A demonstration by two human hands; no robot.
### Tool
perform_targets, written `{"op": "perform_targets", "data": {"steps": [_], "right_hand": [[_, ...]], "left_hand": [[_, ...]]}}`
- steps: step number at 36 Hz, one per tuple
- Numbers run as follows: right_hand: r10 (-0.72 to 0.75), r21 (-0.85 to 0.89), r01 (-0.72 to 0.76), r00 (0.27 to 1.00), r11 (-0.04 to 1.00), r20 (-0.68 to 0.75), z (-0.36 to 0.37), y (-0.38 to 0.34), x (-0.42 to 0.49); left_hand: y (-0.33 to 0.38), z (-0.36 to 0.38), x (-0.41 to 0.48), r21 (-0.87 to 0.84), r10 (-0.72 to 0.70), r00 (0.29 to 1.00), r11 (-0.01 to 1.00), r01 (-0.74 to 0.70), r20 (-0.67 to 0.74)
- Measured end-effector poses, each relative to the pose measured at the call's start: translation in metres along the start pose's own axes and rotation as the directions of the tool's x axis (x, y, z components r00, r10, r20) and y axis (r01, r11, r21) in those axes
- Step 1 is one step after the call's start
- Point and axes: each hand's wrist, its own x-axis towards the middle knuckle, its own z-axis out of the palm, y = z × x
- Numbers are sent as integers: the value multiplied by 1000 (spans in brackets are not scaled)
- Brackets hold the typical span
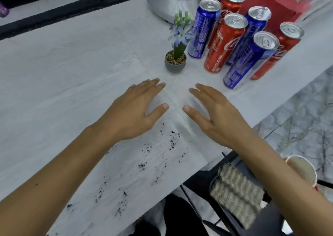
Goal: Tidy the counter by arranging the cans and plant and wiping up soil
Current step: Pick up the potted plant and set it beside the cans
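— What lies nearest us?
— Soil scattered on the tabletop. Beyond it our left hand and right hand stretch flat, each grip spread open, holding nothing.
— And farther?
— The plant, then the cans standing together at far right.

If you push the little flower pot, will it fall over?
Probably not easily if pushed low: the small grey pot is round and squat, filled with pebbles. Pushed at the tall flower stalk, it may well tip, since the plant rises far above the pot. The flat counter likely lets it slide.
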Motion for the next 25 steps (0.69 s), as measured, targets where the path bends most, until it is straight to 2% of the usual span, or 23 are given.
{"op": "perform_targets", "data": {"steps": [5, 13, 19, 25], "right_hand": [[53, -48, -53, 999, 997, -9, -1, -8, -50], [199, 6, -199, 978, 980, -55, 2, -14, -136], [310, 41, -308, 945, 951, -103, 8, -11, -195], [431, 139, -410, 882, 901, -190, 12, 1, -242]], "left_hand": [[21, 13, -27, -3, 86, 996, 996, -86, 36], [60, 37, -65, -2, 241, 967, 970, -242, 86], [88, 60, -85, 2, 349, 928, 936, -352, 130], [122, 82, -92, -17, 458, 872, 887, -462, 173]]}}
